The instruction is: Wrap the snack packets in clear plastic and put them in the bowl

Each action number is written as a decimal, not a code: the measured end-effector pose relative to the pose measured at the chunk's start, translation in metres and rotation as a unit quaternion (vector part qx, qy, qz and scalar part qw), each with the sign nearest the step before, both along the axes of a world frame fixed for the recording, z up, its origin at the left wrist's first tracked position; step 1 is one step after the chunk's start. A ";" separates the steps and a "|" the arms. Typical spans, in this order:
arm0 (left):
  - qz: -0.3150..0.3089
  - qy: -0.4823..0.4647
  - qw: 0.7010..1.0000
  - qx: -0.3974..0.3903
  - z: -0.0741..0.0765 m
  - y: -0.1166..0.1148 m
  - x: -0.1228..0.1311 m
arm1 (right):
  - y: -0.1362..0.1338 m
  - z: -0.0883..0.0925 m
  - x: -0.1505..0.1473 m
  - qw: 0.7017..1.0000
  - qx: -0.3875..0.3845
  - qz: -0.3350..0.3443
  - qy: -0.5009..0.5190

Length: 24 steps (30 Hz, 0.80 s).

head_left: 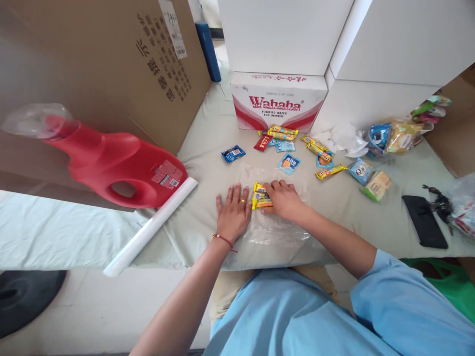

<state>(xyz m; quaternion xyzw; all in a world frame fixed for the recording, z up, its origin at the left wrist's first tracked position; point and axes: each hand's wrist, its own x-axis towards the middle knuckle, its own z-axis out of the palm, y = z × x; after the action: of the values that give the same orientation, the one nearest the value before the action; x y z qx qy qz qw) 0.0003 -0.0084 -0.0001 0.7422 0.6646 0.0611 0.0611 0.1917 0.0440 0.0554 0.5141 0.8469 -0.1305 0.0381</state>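
snack packets (261, 196) mid-table on clear plastic bag (276, 232), between both hands | right hand (284, 200) half-curled, fingers closed on packets' edge | left hand (233, 213) flat, spread, empty, pinning bag | step, likely: gathering packets at bag | next calls for firmer pinch, bag kept still | loose snacks (287, 163) beyond

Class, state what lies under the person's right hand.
Under the right hand: yellow snack packets and a clear plastic bag. The hand covers the packets' right ends.
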 end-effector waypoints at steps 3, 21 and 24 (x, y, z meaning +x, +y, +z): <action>0.001 -0.004 1.000 0.001 0.000 0.001 0.000 | -0.001 -0.003 0.012 0.999 -0.012 0.016 0.042; -0.014 -0.004 1.000 0.021 -0.002 0.003 -0.002 | 0.002 -0.015 0.017 0.990 0.047 0.125 0.047; -0.014 -0.006 1.000 0.023 -0.002 0.002 -0.002 | 0.001 -0.014 0.020 0.984 0.083 0.150 0.041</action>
<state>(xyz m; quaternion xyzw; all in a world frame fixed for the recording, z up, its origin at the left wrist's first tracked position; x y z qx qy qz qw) -0.0021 -0.0064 -0.0023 0.7519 0.6525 0.0802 0.0491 0.2115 0.0451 0.0409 0.3767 0.9232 -0.0737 -0.0202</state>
